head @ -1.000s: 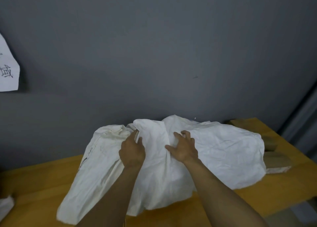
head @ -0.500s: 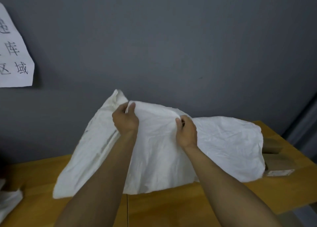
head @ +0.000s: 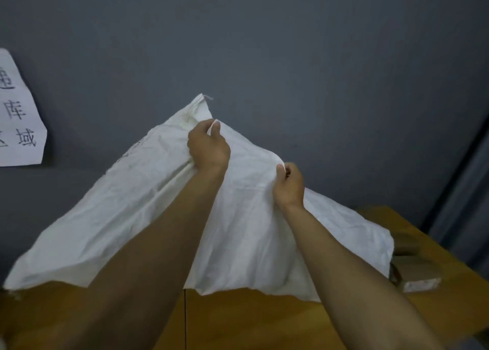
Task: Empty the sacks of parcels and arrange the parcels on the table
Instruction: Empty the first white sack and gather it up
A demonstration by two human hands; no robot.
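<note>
Head: 2 hands (head: 209, 149) (head: 289, 186), 1 gripped sack (head: 127, 217), 2 parcels (head: 404, 247) (head: 419, 274).

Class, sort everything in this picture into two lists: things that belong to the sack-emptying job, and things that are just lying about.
Belongs to the job:
- white sack, gripped by the left hand and right hand
- cardboard parcels beside it
- wooden table

Just there:
- paper sign with printed characters
- grey wall

库, 域 on paper sign (head: 19, 111)
</note>
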